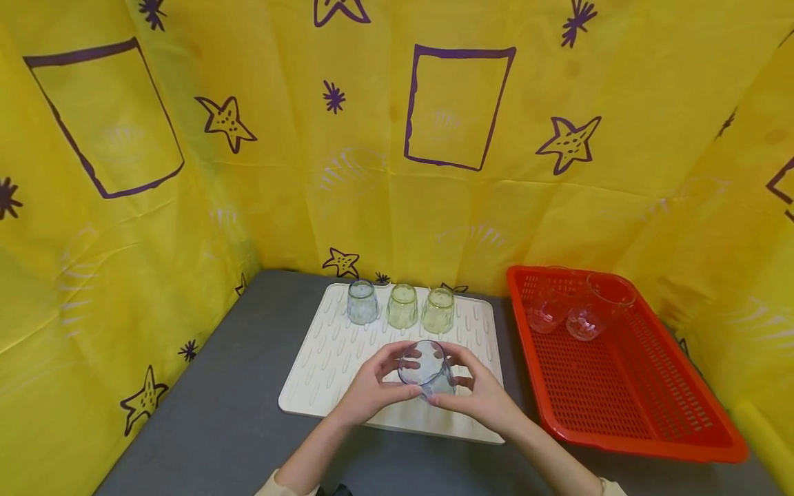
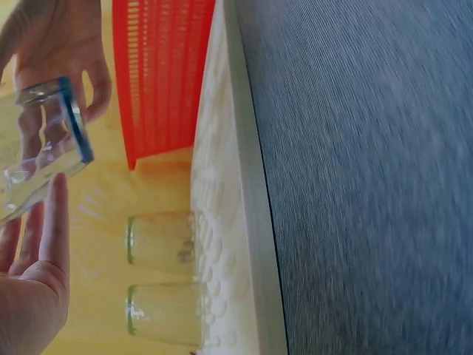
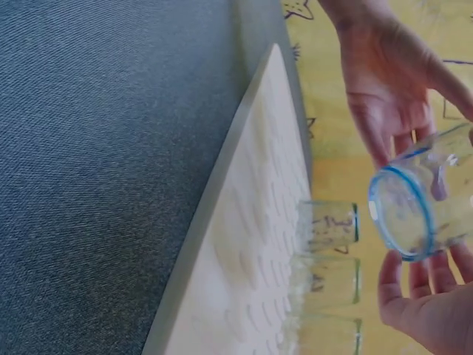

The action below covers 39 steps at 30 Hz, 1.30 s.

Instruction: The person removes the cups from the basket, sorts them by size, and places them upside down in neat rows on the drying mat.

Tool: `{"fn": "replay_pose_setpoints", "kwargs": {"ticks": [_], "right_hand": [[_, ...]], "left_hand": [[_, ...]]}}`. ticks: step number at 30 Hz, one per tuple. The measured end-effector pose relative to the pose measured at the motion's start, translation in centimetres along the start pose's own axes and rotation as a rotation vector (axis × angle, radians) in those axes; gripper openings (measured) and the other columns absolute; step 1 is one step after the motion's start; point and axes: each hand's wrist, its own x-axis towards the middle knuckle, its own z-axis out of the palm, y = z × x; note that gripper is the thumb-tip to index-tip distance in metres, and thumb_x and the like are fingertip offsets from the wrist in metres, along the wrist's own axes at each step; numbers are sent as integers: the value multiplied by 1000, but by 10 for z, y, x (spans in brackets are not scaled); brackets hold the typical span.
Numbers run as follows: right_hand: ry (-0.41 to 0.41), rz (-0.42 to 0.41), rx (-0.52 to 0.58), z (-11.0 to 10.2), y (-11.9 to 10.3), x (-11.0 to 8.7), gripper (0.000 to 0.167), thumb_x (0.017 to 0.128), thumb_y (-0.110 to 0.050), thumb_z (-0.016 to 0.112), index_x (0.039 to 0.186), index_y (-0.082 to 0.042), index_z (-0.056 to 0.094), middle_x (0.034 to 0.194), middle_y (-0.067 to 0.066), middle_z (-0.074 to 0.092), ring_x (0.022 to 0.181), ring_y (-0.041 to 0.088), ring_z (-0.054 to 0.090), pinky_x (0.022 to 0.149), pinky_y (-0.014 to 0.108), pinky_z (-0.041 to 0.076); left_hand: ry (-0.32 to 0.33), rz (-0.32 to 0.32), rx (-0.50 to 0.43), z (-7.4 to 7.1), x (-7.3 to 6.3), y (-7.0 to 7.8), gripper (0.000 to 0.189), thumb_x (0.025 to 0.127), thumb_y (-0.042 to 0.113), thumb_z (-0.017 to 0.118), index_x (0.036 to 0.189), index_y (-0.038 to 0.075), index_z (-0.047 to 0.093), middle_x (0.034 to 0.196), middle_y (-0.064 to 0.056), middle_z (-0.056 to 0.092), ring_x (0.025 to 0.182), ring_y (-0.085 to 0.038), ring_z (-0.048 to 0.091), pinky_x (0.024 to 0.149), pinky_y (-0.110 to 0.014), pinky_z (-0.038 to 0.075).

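Note:
My left hand [image 1: 369, 394] and my right hand [image 1: 484, 396] hold a faintly blue drinking glass [image 1: 428, 370] between them, tilted above the front part of a white ridged mat [image 1: 316, 379]. Fingers of both hands curve around its sides, and the thumbs press on the near side. In the right wrist view the glass's blue-edged round end [image 3: 403, 213] shows clearly. Behind the hands, a blue glass [image 1: 362, 303] and two pale green glasses, one in the middle [image 1: 402, 308] and one on the right [image 1: 438, 311], stand in a row along the mat's back edge.
Right of the mat lies a red perforated basket [image 1: 620, 393] with two clear glasses, one at left [image 1: 547, 310] and one at right [image 1: 589, 320], near its back end. A grey tabletop [image 1: 211, 406] lies beneath. Yellow patterned cloth [image 1: 372, 200] encloses the back and sides.

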Motion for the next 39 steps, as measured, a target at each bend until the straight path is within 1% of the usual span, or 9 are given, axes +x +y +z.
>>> {"fn": "replay_pose_setpoints", "kwargs": {"ticks": [3, 7, 12, 17, 23, 29, 33, 37, 39], "right_hand": [[30, -20, 15, 0, -1, 1, 72, 77, -19, 83, 140, -22, 47, 125, 5, 55, 115, 27, 46, 96, 45, 44], [56, -51, 51, -1, 1, 1, 72, 80, -15, 80, 142, -19, 45, 135, 4, 51, 119, 29, 44, 96, 47, 44], [48, -21, 160, 0, 1, 2, 71, 81, -11, 78, 143, -13, 43, 142, 9, 45, 123, 32, 43, 96, 43, 44], [36, 8, 239, 2, -1, 2, 70, 82, -7, 77, 142, -10, 42, 145, 11, 42, 124, 32, 43, 98, 37, 45], [43, 10, 229, 1, -2, 2, 65, 82, -6, 77, 139, -8, 46, 142, 12, 45, 122, 31, 46, 99, 42, 45], [25, -5, 213, -2, -1, 0, 63, 82, -6, 77, 137, -6, 47, 137, 16, 47, 119, 34, 46, 94, 35, 49], [1, -53, 169, -5, 2, -1, 61, 81, -7, 78, 135, -8, 50, 132, 16, 51, 115, 31, 49, 93, 29, 50], [-31, -98, 112, -9, 4, -1, 59, 81, -9, 78, 134, -9, 52, 129, 14, 54, 110, 27, 53, 93, 29, 49], [-37, -92, 85, -11, 4, -2, 59, 80, -11, 80, 133, -11, 53, 128, 12, 56, 109, 25, 54, 93, 29, 49]], "left_hand": [[20, -17, -104, 1, 1, -1, 61, 88, 9, 71, 141, 0, 42, 135, -26, 51, 122, -37, 53, 92, -33, 51], [68, -86, -255, 4, 1, 0, 62, 92, 10, 65, 145, 0, 36, 140, -23, 46, 124, -28, 52, 94, -35, 50], [125, -141, -416, 9, 0, 6, 60, 95, 13, 59, 147, 0, 31, 142, -19, 43, 122, -21, 53, 93, -36, 51], [142, -157, -531, 13, -2, 8, 62, 96, 15, 59, 147, -1, 28, 145, -19, 39, 121, -20, 54, 92, -36, 51], [123, -145, -595, 14, -3, 7, 65, 96, 19, 59, 148, 0, 25, 146, -17, 37, 121, -22, 55, 93, -36, 50], [88, -163, -541, 11, -4, 3, 67, 95, 18, 59, 149, -3, 24, 146, -17, 38, 123, -22, 53, 96, -36, 48], [49, -152, -391, 4, -5, 2, 69, 93, 18, 63, 149, 0, 26, 148, -20, 36, 127, -22, 49, 98, -34, 47], [-20, -75, -199, -6, -5, 3, 72, 89, 14, 68, 149, 3, 29, 148, -19, 37, 132, -29, 43, 100, -34, 45], [-50, -35, -116, -11, -5, 5, 73, 87, 12, 71, 148, 6, 32, 148, -16, 38, 132, -31, 42, 101, -35, 44]]}}
